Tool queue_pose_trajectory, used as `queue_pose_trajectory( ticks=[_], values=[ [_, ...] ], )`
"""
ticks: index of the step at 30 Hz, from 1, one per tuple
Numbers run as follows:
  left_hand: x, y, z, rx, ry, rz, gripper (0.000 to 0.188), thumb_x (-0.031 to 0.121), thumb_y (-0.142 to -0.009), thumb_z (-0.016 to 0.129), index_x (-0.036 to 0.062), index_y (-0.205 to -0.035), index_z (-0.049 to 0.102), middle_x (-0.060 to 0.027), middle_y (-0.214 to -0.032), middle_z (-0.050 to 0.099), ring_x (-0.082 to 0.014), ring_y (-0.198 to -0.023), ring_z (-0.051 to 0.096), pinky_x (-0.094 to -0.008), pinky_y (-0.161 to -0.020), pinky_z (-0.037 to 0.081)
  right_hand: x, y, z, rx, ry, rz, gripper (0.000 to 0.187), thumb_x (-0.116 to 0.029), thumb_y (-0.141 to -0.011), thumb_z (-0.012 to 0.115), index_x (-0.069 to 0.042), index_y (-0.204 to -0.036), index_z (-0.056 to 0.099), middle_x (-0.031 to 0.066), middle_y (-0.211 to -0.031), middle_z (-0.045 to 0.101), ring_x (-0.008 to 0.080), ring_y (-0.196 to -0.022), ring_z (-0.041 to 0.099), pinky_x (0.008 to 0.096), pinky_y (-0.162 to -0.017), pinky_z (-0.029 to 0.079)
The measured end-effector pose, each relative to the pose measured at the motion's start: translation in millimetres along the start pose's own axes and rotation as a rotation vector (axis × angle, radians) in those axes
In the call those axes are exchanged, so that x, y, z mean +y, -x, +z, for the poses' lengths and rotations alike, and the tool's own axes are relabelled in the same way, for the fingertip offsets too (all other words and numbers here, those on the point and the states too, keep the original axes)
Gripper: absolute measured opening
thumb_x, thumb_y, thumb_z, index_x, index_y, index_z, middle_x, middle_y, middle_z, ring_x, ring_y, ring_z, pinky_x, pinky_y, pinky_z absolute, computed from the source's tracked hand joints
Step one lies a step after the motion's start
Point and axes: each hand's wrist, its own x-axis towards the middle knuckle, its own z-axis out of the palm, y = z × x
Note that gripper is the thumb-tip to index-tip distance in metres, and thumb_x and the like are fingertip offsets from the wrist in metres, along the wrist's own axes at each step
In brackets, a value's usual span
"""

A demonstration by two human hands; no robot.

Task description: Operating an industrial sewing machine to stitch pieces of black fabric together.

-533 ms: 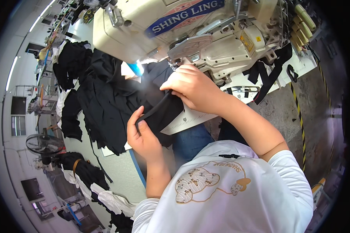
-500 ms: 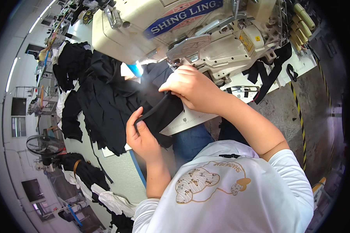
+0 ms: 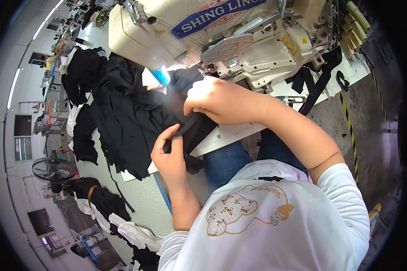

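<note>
Two bare hands work on one strip of black fabric (image 3: pixel 192 128) at the near edge of the sewing table (image 3: pixel 239 131). The left hand (image 3: pixel 171 156) is closed on the near end of this strip: the thumb lies over it and the fingers curl under it, just off the table edge. The right hand (image 3: pixel 215 99) is also closed, with the knuckles up, and it pinches the far end of the same strip right in front of the presser area of the machine. Between both hands the strip runs tight and slanted, from near left to far right, and it lies across a ruler scale that is printed along the table edge.

Behind the right hand stands a cream industrial sewing machine (image 3: pixel 212 36), with a blue label on its arm. I cannot see the needle itself, because the hand covers that place. To the left of the hands a big pile of black garments (image 3: pixel 122 113) spreads over the table and hangs down from its edge. Some black straps (image 3: pixel 319 74) hang at the right side of the machine. Far to the left, on the floor, stands a fan (image 3: pixel 54 169), and near it more black and white cloth (image 3: pixel 117 217) is heaped.
</note>
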Motion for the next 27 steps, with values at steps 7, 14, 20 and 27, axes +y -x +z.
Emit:
queue_pose_trajectory(
  ticks=[7,14,20,27],
  values=[
    [-10.3,1.2,-6.3,-0.054,0.264,0.058,0.012,-0.002,-0.096,0.065,-0.0031,-0.105,0.073,-0.0060,-0.101,0.066,-0.0116,-0.091,0.059,-0.0241,-0.086,0.045,4.1,1.2,-0.8,-0.042,-0.010,0.038,0.007,-0.005,-0.092,0.066,-0.006,-0.098,0.068,0.0097,-0.091,0.064,0.0316,-0.097,0.063,0.0439,-0.088,0.051],
    [-17.0,-1.2,-18.5,-0.229,0.235,0.140,0.013,0.011,-0.097,0.074,-0.0014,-0.096,0.070,-0.0057,-0.099,0.064,-0.0141,-0.090,0.057,-0.0263,-0.088,0.043,5.2,-2.7,1.0,-0.026,-0.022,-0.010,0.008,-0.012,-0.091,0.070,-0.006,-0.088,0.065,0.0085,-0.088,0.065,0.0306,-0.092,0.064,0.0423,-0.084,0.053],
    [-6.9,1.4,-7.1,-0.075,0.108,0.024,0.015,0.009,-0.092,0.079,-0.0033,-0.096,0.073,-0.0055,-0.096,0.067,-0.0148,-0.091,0.060,-0.0275,-0.086,0.046,3.7,-2.6,2.8,-0.017,0.001,-0.012,0.010,-0.012,-0.088,0.073,-0.007,-0.087,0.065,0.0077,-0.087,0.064,0.0297,-0.093,0.064,0.0422,-0.085,0.052],
    [9.5,9.0,-8.7,-0.133,-0.216,0.366,0.014,-0.002,-0.082,0.077,-0.0023,-0.095,0.072,-0.0102,-0.089,0.068,-0.0207,-0.082,0.065,-0.0315,-0.078,0.051,-10.2,7.4,-3.2,0.047,0.114,-0.045,0.014,-0.011,-0.083,0.074,-0.007,-0.089,0.062,0.0070,-0.096,0.061,0.0292,-0.095,0.062,0.0431,-0.087,0.050]
  ],
)
